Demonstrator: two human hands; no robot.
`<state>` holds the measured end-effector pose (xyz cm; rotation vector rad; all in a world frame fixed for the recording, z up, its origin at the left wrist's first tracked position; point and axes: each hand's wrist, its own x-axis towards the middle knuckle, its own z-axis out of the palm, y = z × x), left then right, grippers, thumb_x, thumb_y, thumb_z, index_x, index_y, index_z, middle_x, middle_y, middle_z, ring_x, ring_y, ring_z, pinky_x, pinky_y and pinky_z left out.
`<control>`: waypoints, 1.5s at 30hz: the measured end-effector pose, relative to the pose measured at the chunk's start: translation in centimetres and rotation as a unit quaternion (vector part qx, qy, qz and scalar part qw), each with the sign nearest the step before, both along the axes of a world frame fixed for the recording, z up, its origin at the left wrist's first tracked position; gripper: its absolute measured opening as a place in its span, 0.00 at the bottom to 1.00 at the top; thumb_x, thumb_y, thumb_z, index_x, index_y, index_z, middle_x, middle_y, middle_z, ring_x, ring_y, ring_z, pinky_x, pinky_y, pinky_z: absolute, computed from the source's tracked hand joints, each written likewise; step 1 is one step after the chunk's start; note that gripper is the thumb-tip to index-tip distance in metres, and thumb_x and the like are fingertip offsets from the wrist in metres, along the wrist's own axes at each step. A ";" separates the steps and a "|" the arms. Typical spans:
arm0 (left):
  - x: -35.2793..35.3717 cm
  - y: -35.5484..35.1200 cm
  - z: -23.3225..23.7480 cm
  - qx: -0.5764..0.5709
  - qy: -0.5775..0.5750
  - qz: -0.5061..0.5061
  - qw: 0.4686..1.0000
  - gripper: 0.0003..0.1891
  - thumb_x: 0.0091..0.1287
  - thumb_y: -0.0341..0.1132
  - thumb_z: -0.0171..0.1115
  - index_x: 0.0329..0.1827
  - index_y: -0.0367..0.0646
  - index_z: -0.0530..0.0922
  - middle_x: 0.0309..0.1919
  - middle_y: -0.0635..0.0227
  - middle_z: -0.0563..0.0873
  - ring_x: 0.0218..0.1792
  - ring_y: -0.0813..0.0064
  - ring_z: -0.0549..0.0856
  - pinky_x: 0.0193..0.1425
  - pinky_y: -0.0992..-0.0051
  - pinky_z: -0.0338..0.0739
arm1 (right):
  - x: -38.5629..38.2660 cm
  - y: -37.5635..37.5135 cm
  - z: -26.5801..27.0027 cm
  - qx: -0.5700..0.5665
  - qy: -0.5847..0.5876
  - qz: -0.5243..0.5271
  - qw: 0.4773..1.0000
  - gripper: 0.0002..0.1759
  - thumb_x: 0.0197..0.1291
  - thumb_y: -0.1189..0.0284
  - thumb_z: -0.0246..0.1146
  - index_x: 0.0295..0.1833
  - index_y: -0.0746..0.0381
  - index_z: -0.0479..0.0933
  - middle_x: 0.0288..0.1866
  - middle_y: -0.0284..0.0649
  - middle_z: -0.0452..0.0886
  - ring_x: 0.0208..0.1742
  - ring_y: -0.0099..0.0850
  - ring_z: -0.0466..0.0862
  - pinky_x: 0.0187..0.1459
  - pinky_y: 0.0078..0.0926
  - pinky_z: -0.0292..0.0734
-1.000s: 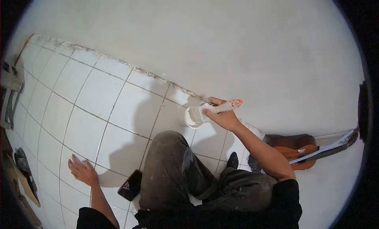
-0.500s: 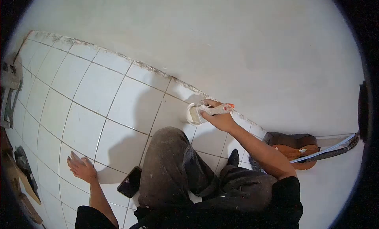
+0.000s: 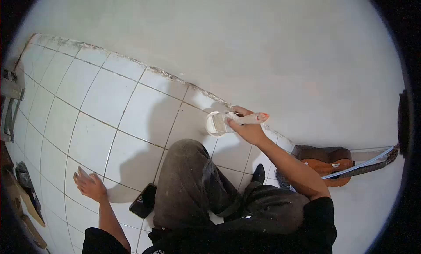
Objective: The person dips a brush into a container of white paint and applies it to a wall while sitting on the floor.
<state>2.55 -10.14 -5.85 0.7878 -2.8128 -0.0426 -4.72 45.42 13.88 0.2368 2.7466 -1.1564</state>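
My right hand (image 3: 249, 130) is closed around a wide paintbrush (image 3: 253, 119), its pale handle tipped in orange-red and pointing right. The brush's bristle end lies over a small round container of white paint (image 3: 209, 126), which is close to the foot of the wall. Part of the container is hidden by the brush. Far to the left, my left hand (image 3: 91, 187) is at the white floor tiles with its fingers apart and nothing in them. A black phone (image 3: 144, 201) lies on the tiles between that hand and my knee.
The pale wall (image 3: 263, 48) meets the tiled floor (image 3: 136, 111) along a rough, stained edge. A small guitar (image 3: 323, 167) leans at the right behind my forearm. Cardboard pieces (image 3: 26, 197) and a grey stand (image 3: 11, 100) are at the far left.
The paintbrush has tilted slightly in my right hand, its handle end shifting right and up, with the bristles still over the container. My left hand has stayed in place.
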 end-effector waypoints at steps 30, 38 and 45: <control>0.2 -0.4 -0.5 -0.069 -0.026 0.002 0.997 0.29 0.73 0.49 0.43 0.77 0.56 0.62 0.75 0.62 0.65 0.77 0.62 0.59 0.77 0.51 0.54 | -8.4 -0.8 28.4 0.279 0.638 -0.002 0.718 0.13 0.55 0.75 0.65 0.47 0.68 0.81 0.41 0.43 0.85 0.38 0.29 0.85 0.45 0.26 0.81; 0.0 -0.2 -0.1 -0.072 -0.012 -0.010 0.997 0.29 0.71 0.45 0.46 0.77 0.56 0.63 0.74 0.63 0.65 0.76 0.62 0.61 0.77 0.52 0.55 | -8.6 -1.1 23.7 0.332 0.582 0.001 0.742 0.15 0.49 0.80 0.67 0.45 0.65 0.79 0.40 0.44 0.80 0.38 0.37 0.83 0.38 0.30 0.81; 0.2 -0.7 -0.7 -0.050 -0.001 0.000 0.999 0.30 0.70 0.46 0.48 0.77 0.57 0.62 0.74 0.64 0.65 0.75 0.62 0.62 0.76 0.53 0.57 | -7.9 -1.5 19.5 0.344 0.492 0.009 0.800 0.14 0.50 0.82 0.65 0.45 0.65 0.79 0.39 0.44 0.79 0.38 0.39 0.82 0.40 0.31 0.80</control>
